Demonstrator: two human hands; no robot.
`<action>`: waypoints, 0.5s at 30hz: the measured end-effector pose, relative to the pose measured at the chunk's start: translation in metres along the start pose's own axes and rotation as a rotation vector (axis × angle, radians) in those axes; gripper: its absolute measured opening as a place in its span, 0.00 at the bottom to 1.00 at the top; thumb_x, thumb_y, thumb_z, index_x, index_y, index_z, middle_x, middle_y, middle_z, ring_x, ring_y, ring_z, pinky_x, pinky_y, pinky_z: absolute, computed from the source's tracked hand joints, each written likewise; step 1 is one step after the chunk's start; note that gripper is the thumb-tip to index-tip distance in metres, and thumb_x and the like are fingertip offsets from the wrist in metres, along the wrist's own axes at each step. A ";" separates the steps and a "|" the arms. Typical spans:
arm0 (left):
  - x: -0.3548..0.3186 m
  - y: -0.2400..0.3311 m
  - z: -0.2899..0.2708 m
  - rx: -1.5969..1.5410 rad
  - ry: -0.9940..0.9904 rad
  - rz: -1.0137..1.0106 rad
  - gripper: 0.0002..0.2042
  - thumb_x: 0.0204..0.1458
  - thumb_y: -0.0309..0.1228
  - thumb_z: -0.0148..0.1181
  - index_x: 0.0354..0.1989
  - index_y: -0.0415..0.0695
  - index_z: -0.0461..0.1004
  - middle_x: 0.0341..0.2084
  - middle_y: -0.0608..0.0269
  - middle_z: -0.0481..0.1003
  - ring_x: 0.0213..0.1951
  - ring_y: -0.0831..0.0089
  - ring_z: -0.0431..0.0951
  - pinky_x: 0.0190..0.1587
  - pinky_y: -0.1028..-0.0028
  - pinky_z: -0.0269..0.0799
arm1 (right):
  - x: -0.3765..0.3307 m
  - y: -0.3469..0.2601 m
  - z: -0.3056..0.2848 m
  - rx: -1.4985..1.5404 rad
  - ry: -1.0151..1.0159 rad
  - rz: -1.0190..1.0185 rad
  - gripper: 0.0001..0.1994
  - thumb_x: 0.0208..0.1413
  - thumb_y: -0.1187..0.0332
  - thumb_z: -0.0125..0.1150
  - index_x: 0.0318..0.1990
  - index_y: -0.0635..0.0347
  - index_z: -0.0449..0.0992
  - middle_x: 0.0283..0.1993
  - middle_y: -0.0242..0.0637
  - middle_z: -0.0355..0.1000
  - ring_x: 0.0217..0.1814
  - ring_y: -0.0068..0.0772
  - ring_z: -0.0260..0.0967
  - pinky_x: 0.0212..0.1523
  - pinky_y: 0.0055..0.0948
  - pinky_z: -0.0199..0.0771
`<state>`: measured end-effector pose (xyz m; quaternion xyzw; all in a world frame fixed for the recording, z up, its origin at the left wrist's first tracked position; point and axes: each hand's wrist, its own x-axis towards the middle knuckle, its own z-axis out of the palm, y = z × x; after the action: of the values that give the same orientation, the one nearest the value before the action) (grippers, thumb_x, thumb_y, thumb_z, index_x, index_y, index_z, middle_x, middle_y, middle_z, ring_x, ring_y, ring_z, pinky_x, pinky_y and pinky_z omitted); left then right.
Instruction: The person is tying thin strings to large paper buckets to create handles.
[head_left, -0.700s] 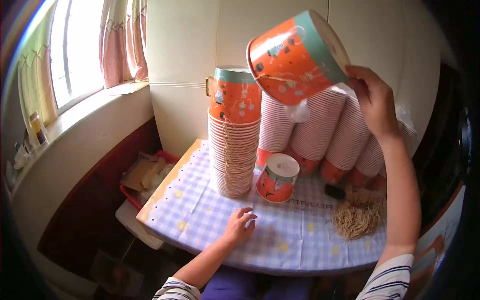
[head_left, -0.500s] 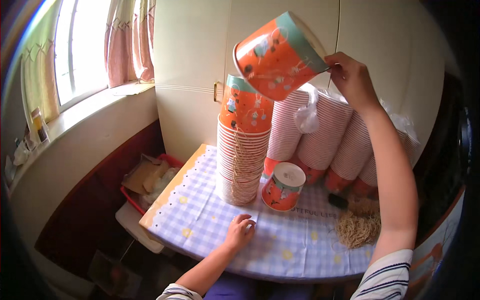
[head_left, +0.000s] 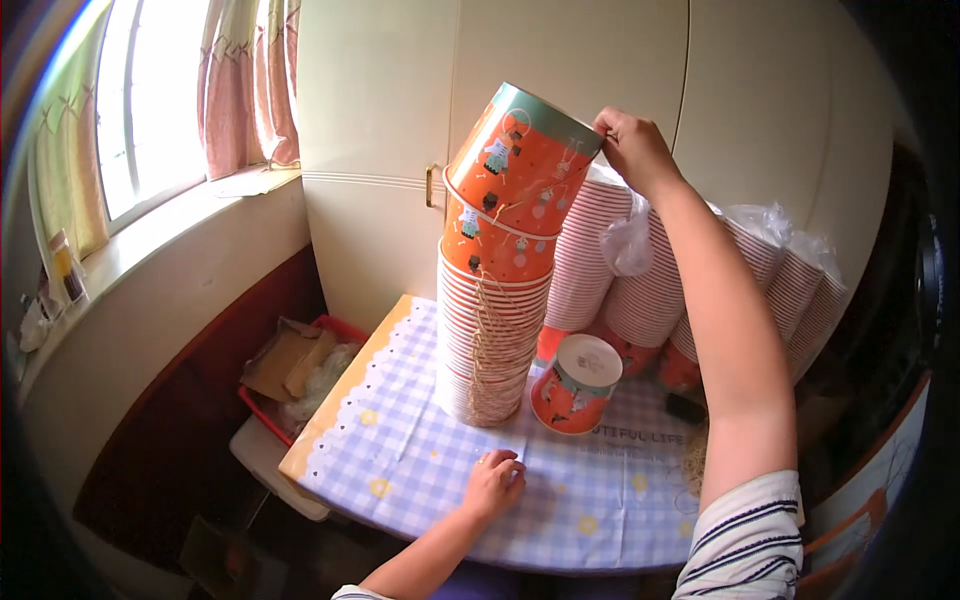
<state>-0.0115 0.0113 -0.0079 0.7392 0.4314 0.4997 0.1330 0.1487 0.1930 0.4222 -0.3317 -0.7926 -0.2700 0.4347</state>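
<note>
At the upper middle, my right hand (head_left: 637, 150) pinches the top edge of an orange paper tub (head_left: 522, 150) with a green band and small cartoon figures. The tub is upside down and tilted, its wide rim around the top of another orange tub (head_left: 495, 238). That one caps a tall stack of nested upside-down tubs (head_left: 465, 345), whose rims show as white rings. Twine (head_left: 497, 350) hangs down the stack's front. In front of the stack, my left hand (head_left: 495, 482) rests on the table, fingers loosely curled and holding nothing.
A single upside-down tub (head_left: 572, 395) stands right of the stack. Behind it lean several long stacks of tubs (head_left: 645, 290) in clear plastic. A bundle of twine (head_left: 694, 462) lies partly behind my right arm on the checked tablecloth (head_left: 400, 440). A red basket (head_left: 262, 412) is left of the table.
My right hand has brought the tub down and left onto the top of the stack, less tilted than before. My left hand stays by the table's front, scarcely changed.
</note>
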 end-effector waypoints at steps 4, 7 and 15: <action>0.000 0.001 0.002 0.010 -0.016 -0.014 0.06 0.39 0.26 0.59 0.28 0.45 0.74 0.36 0.60 0.72 0.39 0.58 0.71 0.40 0.64 0.67 | 0.004 0.010 0.004 0.023 -0.009 0.024 0.02 0.50 0.74 0.55 0.29 0.61 0.72 0.25 0.44 0.72 0.26 0.41 0.71 0.28 0.32 0.69; 0.000 0.001 -0.001 0.012 -0.014 -0.020 0.05 0.40 0.25 0.59 0.28 0.45 0.74 0.35 0.60 0.72 0.38 0.58 0.71 0.40 0.64 0.66 | 0.010 0.004 0.005 0.034 -0.020 0.013 0.02 0.49 0.75 0.55 0.28 0.62 0.71 0.24 0.45 0.72 0.25 0.39 0.71 0.27 0.31 0.69; -0.002 -0.003 0.005 -0.013 -0.019 -0.048 0.06 0.39 0.25 0.59 0.28 0.45 0.74 0.34 0.60 0.72 0.38 0.59 0.71 0.40 0.64 0.66 | 0.024 -0.006 0.004 -0.012 -0.095 -0.145 0.02 0.46 0.77 0.54 0.24 0.63 0.70 0.22 0.47 0.69 0.21 0.43 0.66 0.24 0.31 0.66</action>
<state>-0.0096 0.0126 -0.0136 0.7323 0.4444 0.4924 0.1540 0.1326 0.1991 0.4402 -0.2884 -0.8327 -0.2896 0.3736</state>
